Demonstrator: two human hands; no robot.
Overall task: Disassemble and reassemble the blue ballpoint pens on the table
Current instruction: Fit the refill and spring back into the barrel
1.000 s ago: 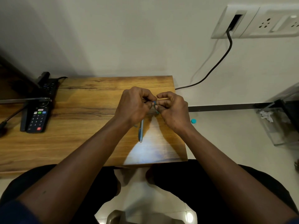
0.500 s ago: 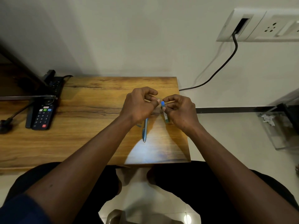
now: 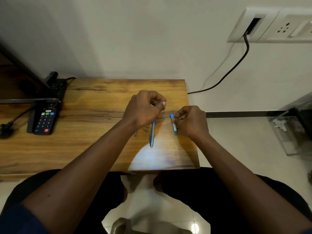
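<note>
My right hand (image 3: 190, 122) grips a clear blue pen barrel (image 3: 174, 126) with a blue end, holding it nearly upright over the right part of the wooden table (image 3: 94, 146). A thin refill (image 3: 164, 117) runs from the barrel's top end leftwards to my left hand (image 3: 145, 110), whose curled fingers pinch its other end. A second blue pen (image 3: 152, 134) lies whole on the table between my hands, pointing towards me. Two small loose pen parts (image 3: 135, 133) (image 3: 145, 130) lie just left of it, by my left wrist.
A black remote control (image 3: 44, 120) leans on a dark stand at the table's left, with a cable beside it. A black cord (image 3: 236, 65) runs from the wall socket behind the table's right edge. A clear container (image 3: 293, 132) stands on the floor to the right.
My hands, joined a second ago, have moved apart. The right hand has shifted right with the barrel, and the refill now shows stretched between the two hands.
</note>
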